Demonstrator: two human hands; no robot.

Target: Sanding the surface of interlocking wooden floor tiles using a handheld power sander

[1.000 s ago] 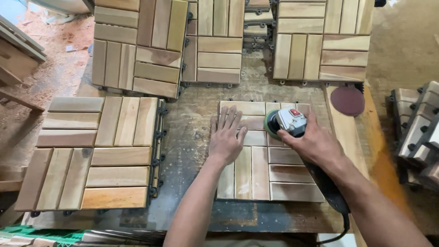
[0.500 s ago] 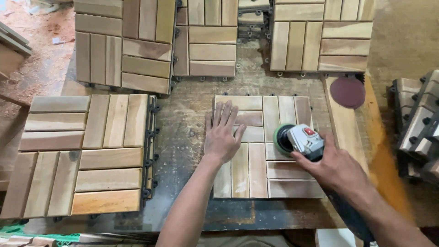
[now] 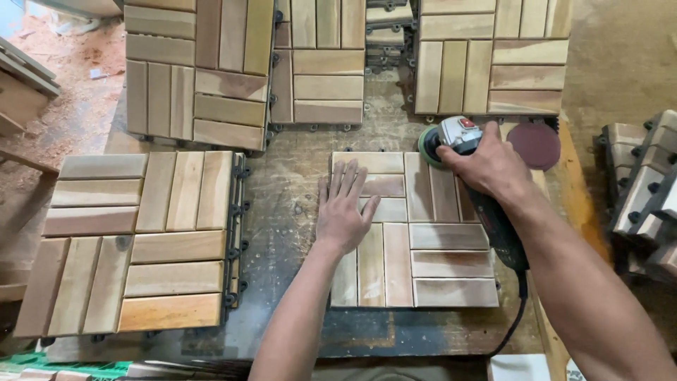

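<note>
Left hand (image 3: 345, 212), fingers spread flat, presses square slatted wooden deck tile (image 3: 412, 261) onto worn workbench (image 3: 289, 190), apparently to steady it. Right hand (image 3: 486, 166) wraps round grey corded disc sander w/ green pad (image 3: 441, 141), at tile's far right corner; tile lies under both hands.

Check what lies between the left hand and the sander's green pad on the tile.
In the head view, only bare slats of the wooden tile separate the left hand, flat on it, from the sander gripped by the right hand.
</note>
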